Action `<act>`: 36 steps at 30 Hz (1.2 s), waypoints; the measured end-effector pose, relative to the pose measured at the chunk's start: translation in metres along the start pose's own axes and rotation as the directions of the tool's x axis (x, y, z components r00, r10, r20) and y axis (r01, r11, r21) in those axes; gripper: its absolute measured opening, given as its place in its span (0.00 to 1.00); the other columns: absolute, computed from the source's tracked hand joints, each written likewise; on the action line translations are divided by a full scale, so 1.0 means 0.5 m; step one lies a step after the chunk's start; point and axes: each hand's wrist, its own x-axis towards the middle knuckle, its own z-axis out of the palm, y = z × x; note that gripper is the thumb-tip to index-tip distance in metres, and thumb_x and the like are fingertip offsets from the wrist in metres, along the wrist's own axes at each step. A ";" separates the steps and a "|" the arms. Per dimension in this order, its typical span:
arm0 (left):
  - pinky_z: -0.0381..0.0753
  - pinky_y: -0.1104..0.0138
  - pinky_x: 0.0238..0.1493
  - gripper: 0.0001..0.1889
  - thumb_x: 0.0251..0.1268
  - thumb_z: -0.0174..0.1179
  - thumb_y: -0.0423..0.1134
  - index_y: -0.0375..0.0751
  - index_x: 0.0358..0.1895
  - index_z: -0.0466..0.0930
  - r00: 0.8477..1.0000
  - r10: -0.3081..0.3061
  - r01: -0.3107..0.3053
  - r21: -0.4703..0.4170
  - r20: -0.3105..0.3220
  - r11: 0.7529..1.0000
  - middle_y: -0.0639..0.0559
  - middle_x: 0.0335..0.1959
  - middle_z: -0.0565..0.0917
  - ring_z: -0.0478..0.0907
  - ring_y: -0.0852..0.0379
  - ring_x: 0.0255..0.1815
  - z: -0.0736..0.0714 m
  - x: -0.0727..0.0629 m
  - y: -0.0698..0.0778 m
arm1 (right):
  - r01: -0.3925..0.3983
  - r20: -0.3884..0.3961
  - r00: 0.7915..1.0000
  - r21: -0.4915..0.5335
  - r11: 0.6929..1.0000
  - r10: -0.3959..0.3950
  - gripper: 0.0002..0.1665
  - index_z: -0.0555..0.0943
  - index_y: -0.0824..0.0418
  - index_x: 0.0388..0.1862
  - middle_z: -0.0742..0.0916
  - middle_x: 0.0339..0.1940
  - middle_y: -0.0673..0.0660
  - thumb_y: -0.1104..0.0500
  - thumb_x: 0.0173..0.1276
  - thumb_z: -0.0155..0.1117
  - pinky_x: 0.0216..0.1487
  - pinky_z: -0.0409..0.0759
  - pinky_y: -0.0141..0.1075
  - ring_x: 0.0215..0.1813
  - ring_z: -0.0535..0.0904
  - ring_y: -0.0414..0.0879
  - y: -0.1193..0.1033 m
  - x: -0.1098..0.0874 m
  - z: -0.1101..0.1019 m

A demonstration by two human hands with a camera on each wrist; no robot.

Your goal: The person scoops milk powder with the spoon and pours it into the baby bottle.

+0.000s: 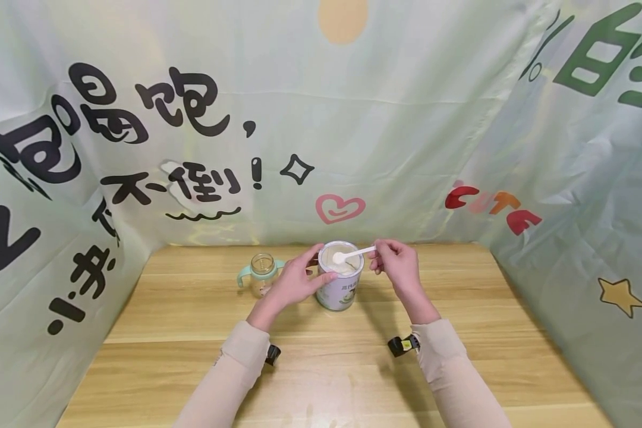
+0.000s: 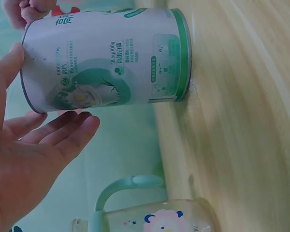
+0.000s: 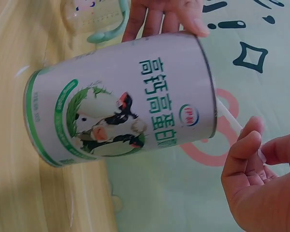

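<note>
A white milk powder can (image 1: 337, 292) with green trim stands upright on the table, its top open and pale powder (image 1: 348, 268) inside. My left hand (image 1: 294, 280) holds the can at its upper left, thumb at the front rim and fingers along the side. In my right hand (image 1: 398, 264), thumb and fingers pinch the handle of a white scoop (image 1: 359, 253). The scoop's bowl is over the can's mouth and appears filled with powder. In the right wrist view the can's rim hides the bowl, while the scoop handle (image 3: 228, 115) shows.
Left of the can stands a clear baby bottle (image 1: 262, 266) with mint handles and no lid. The wooden table (image 1: 321, 368) is bounded by a printed cloth backdrop (image 1: 406, 148) at the back and both sides.
</note>
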 end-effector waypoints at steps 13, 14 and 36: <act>0.82 0.47 0.68 0.44 0.67 0.72 0.54 0.46 0.82 0.63 0.995 -0.003 0.014 0.120 -0.098 0.993 0.34 0.72 0.78 0.80 0.36 0.69 -0.039 -0.010 0.013 | 0.018 0.030 0.999 0.113 0.993 -0.021 0.15 0.83 0.74 0.51 0.89 0.26 0.52 0.62 0.80 0.58 0.26 0.82 0.28 0.22 0.81 0.39 -0.040 -0.011 0.025; 0.82 0.48 0.69 0.43 0.67 0.72 0.54 0.47 0.82 0.64 0.994 -0.007 0.021 0.127 -0.106 0.992 0.35 0.73 0.78 0.79 0.37 0.70 -0.044 -0.011 0.014 | 0.017 0.036 0.999 0.121 0.992 -0.022 0.14 0.83 0.74 0.51 0.89 0.26 0.52 0.62 0.80 0.58 0.26 0.82 0.28 0.22 0.81 0.39 -0.043 -0.012 0.029; 0.69 0.40 0.78 0.37 0.68 0.72 0.49 0.44 0.77 0.71 0.965 0.037 0.029 0.247 -0.259 0.969 0.39 0.74 0.76 0.72 0.36 0.76 -0.125 -0.076 -0.059 | -0.023 0.140 0.990 0.203 0.979 -0.006 0.16 0.80 0.79 0.54 0.88 0.27 0.52 0.64 0.80 0.57 0.27 0.83 0.27 0.23 0.82 0.39 -0.043 -0.039 0.121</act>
